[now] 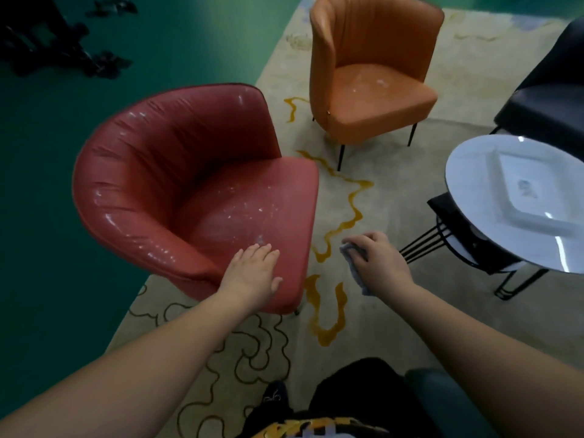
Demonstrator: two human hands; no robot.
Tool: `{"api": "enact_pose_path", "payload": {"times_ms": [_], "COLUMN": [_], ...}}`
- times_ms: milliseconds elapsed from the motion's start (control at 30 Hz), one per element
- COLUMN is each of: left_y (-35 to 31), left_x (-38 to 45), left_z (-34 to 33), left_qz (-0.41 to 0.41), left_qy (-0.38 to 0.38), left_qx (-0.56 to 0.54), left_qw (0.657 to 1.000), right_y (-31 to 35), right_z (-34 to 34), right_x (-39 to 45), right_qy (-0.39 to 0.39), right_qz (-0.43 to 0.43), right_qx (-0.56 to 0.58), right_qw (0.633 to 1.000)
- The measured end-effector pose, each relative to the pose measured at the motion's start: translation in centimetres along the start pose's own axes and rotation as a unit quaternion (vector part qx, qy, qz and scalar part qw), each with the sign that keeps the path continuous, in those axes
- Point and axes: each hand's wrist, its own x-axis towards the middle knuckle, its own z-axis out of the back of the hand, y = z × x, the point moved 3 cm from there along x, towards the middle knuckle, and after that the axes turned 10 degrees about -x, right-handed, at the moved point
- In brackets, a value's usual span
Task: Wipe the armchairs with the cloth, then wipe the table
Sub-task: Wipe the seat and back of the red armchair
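Seen from above, looking down past two bare forearms.

Far left: green floor [47,184], with dark blurred shapes [63,36] at the top corner, too indistinct to name.

Left of centre: a red armchair [177,172] on a beige patterned rug [347,311]. Glossy curved back; seat speckled with pale spots and smears, thickest toward the front edge. Left hand [252,273] flat on the seat's front edge, fingers straight and together, gripping nothing.

Centre, farther off: an orange armchair [373,77] on thin dark legs, seat likewise flecked with white.

Right of centre: right hand [376,260] above the rug, just beside the red seat, not touching it. Grip closed, fingers curled round a small grey-blue cloth [355,263], bunched under the palm with a tail hanging below the wrist.

Right: a round white table [467,172] on black wire legs, carrying a white square tray [550,197]. Behind it, part of a dark armchair [553,102].

Likely risks from here: bunched so tightly, little cloth face meeting the seat, so spots smeared rather than lifted; loose flecks swept off the front edge onto the rug; light chair sliding if the bracing hand lifts; the tray nudged later on the table.
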Motion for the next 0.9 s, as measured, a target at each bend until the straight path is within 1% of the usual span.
{"api": "enact_pose_path", "payload": {"times_ms": [67,200,300,433,633,767,900], "left_y": [0.2,0.7,0.7,0.7,-0.2,0.1,2.4], "left_x": [2.2,6.9,10.7,14.5,16.4,15.8,16.5], "left_z": [0.5,0.8,1.0,1.3,0.7,-0.4,-1.0], "left_qz": [0.007,0.038,0.084,0.163,0.290,0.357,0.401], "left_qy": [0.002,-0.008,-0.015,-0.038,-0.058,-0.061,-0.047], "left_qx": [0.003,0.002,-0.010,-0.025,-0.090,-0.124,-0.136], "left_qw": [1.000,0.999,0.996,0.986,0.951,0.924,0.905], "right_y": [-0.2,-0.9,-1.7,-2.7,-2.0,0.9,4.5], "right_z": [0.2,0.5,0.8,1.6,1.9,0.5,-1.5], "right_x": [2.5,8.5,13.9,21.3,30.1,33.6,37.2], "right_qy": [0.008,0.032,0.050,0.080,0.155,0.182,0.237], "right_qz": [0.004,0.045,0.067,0.116,0.210,0.242,0.284], "right_qx": [0.006,0.010,0.020,0.047,0.020,0.026,0.035], "right_qw": [1.000,0.998,0.996,0.989,0.965,0.953,0.928]}}
